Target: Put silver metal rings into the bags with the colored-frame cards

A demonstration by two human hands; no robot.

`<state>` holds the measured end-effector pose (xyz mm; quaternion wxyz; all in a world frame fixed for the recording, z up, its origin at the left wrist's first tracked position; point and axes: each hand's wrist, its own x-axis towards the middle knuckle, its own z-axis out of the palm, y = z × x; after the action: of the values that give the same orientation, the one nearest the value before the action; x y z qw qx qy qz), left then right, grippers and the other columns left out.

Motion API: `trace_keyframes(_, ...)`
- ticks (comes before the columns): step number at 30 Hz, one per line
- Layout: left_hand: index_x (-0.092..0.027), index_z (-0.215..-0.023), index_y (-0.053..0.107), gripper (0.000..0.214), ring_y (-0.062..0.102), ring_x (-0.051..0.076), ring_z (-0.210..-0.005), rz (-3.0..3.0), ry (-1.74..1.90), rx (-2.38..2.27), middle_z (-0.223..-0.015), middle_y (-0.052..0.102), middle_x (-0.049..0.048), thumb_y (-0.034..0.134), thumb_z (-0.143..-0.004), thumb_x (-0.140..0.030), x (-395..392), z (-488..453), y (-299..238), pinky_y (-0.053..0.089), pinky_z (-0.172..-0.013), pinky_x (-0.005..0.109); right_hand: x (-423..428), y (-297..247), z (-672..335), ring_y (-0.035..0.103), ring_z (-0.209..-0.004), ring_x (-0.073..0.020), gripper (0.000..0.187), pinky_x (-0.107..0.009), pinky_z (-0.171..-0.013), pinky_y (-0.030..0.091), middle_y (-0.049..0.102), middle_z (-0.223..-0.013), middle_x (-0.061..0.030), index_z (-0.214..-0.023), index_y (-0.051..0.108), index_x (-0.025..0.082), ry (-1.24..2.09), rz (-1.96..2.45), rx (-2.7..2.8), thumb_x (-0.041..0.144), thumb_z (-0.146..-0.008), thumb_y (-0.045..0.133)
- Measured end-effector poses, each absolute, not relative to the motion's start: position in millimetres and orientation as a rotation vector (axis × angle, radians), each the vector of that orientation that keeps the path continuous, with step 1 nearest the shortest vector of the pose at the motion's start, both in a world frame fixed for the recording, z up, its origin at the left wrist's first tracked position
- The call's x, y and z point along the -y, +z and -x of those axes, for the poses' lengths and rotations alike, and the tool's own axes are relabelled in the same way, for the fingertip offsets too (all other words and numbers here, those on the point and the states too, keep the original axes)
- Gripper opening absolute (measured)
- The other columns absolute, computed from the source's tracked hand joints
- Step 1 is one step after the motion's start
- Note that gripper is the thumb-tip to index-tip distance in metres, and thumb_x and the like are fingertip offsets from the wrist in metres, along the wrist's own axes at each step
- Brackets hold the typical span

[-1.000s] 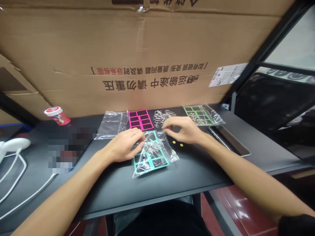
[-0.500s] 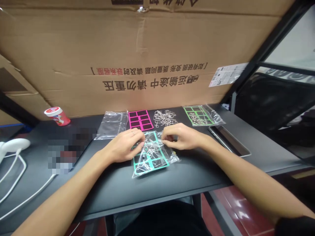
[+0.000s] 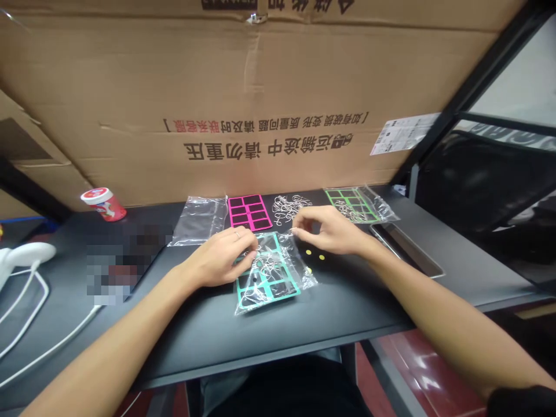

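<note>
My left hand point(image 3: 221, 256) rests on a clear plastic bag point(image 3: 302, 271), its fingers curled over the bag's upper left part. Inside the bag lies a teal grid card point(image 3: 268, 295) with thin wire rings on it, partly hidden by my fingers. My right hand point(image 3: 328, 230) is raised just above the bag's top edge, with thumb and fingertips pinched together. Whether they hold a thin ring, I cannot tell. Two small yellow dots point(image 3: 315, 253) lie on the black tabletop below that hand.
Behind the hands are a loose pile of wire rings point(image 3: 289, 207), a pink grid card point(image 3: 249, 212), a green grid card in a bag point(image 3: 351, 205) and a flat plastic bag point(image 3: 198, 220). A phone point(image 3: 406, 249) lies right; a red-and-white jar point(image 3: 104, 204) and pixelated object point(image 3: 121, 263) stand left.
My right hand has lifted up and away from the bag's middle, uncovering the yellow dots again. My left hand has stayed on the bag.
</note>
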<state>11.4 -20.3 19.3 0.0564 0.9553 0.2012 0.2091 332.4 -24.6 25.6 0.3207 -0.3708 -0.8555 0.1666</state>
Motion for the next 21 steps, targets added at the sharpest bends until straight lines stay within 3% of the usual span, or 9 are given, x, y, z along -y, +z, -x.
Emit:
trace_keyframes(4, -0.02, -0.107, 0.058, 0.01, 0.065, 0.021, -0.094, -2.898, 0.624, -0.617, -0.102, 0.07, 0.0064, 0.049, -0.109, -0.023, 20.0, -11.1, 18.9, 0.054, -0.085, 0.037, 16.9, 21.2, -335.0, 0.07, -0.077, -0.0199, 0.017, -0.035, -0.075, 0.055, 0.08, -0.091, -0.0058, -0.091, 0.075, 0.021, 0.138, 1.102, 2.015, 0.032, -0.102, 0.068)
trace_keyframes(8, -0.02, -0.106, 0.059, 0.01, 0.066, 0.021, -0.093, -2.895, 0.637, -0.614, -0.102, 0.071, 0.0064, 0.05, -0.108, -0.022, 20.2, -11.3, 19.4, 0.055, -0.085, 0.037, 15.2, 20.1, -336.1, 0.072, -0.075, -0.0209, 0.021, -0.036, -0.074, 0.057, 0.084, -0.093, -0.006, -0.091, 0.08, 0.022, 0.073, 1.163, 1.896, 0.039, -0.101, 0.072)
trace_keyframes(13, -0.02, -0.106, 0.059, 0.01, 0.066, 0.021, -0.093, -2.892, 0.64, -0.606, -0.102, 0.071, 0.0067, 0.049, -0.108, -0.022, 21.0, -11.7, 20.0, 0.055, -0.085, 0.038, 15.8, 19.4, -336.4, 0.072, -0.074, -0.0209, 0.023, -0.037, -0.073, 0.058, 0.084, -0.092, -0.0057, -0.092, 0.082, 0.022, 0.067, 1.165, 1.867, 0.04, -0.101, 0.073)
trace_keyframes(18, -0.02, -0.107, 0.059, 0.01, 0.066, 0.021, -0.094, -2.897, 0.631, -0.607, -0.103, 0.07, 0.0068, 0.05, -0.108, -0.023, 20.5, -11.4, 18.2, 0.055, -0.086, 0.038, 9.8, 14.9, -343.6, 0.08, -0.092, -0.0255, 0.022, -0.043, -0.09, 0.063, 0.086, -0.108, -0.0066, -0.118, 0.083, 0.023, -0.008, 1.189, 1.846, 0.031, -0.099, 0.075)
trace_keyframes(21, -0.02, -0.107, 0.059, 0.01, 0.066, 0.022, -0.095, -2.905, 0.644, -0.609, -0.103, 0.071, 0.0071, 0.049, -0.109, -0.022, 20.4, -11.5, 18.1, 0.055, -0.087, 0.038, 14.7, 16.7, -341.6, 0.082, -0.098, -0.024, 0.016, -0.04, -0.094, 0.064, 0.086, -0.11, -0.0053, -0.111, 0.085, 0.023, 0.188, 1.009, 2.086, 0.027, -0.101, 0.073)
